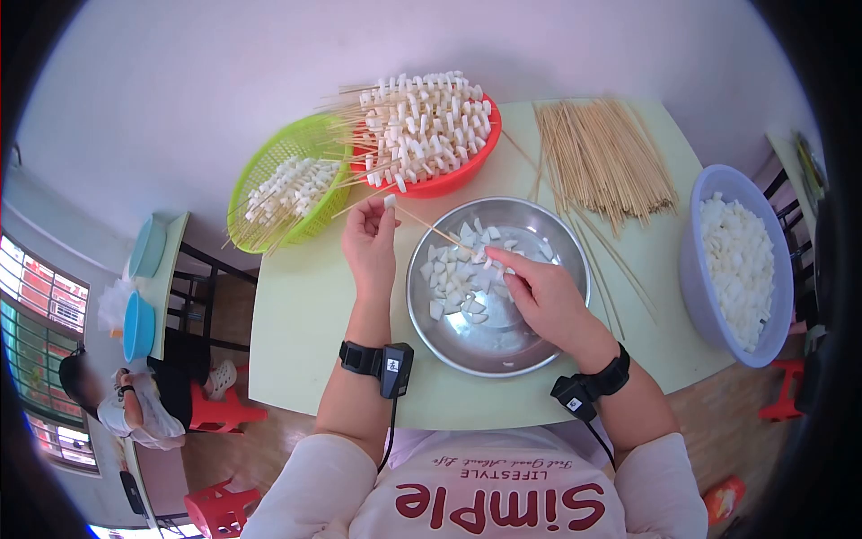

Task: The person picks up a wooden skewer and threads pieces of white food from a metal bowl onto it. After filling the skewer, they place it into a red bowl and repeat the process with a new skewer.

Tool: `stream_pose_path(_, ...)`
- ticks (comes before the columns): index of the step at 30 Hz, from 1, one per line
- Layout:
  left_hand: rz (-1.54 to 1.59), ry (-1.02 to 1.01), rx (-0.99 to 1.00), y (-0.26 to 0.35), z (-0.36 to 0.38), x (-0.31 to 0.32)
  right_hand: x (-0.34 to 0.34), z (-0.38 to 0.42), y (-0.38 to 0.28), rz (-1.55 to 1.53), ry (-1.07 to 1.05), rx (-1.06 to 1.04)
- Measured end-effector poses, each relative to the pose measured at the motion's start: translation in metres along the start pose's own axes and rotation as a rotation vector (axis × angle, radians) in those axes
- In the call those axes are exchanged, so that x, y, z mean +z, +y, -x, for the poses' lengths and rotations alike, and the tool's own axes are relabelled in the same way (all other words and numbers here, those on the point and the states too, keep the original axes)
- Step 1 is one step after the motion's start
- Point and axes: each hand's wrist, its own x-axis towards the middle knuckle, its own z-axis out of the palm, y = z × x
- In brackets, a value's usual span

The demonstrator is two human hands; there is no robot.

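My left hand (368,241) is closed in a pinch on a small white food piece (390,201), just left of the metal basin's rim. Over the basin (462,361), my right hand (544,301) grips a thin bamboo skewer (431,227), its fingers at the end that carries some white pieces. From there the bare length of the skewer slants up and left toward the fingertips of my left hand. Loose white cut pieces (449,280) lie in the basin below, mostly on its left side, partly covered by my right hand.
Filled skewers (422,130) are piled in a red basin (467,175); more lie in a green basket (241,193). Bare bamboo skewers (606,157) are spread at the back right. A purple tub (705,287) holds white pieces. A person (148,404) sits at the left.
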Motion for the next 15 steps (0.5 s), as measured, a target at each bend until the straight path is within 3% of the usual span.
stream_pose_path(7, 0.067, -0.047, 0.023, -0.0012, -0.0006, -0.0023, -0.0003, 0.0001, -0.0009, -0.009, -0.008, -0.005)
stream_pose_path(15, -0.115, -0.121, 0.146, -0.0082, -0.0016, -0.0029, -0.0005, 0.0009, 0.0011, 0.01, -0.002, -0.025)
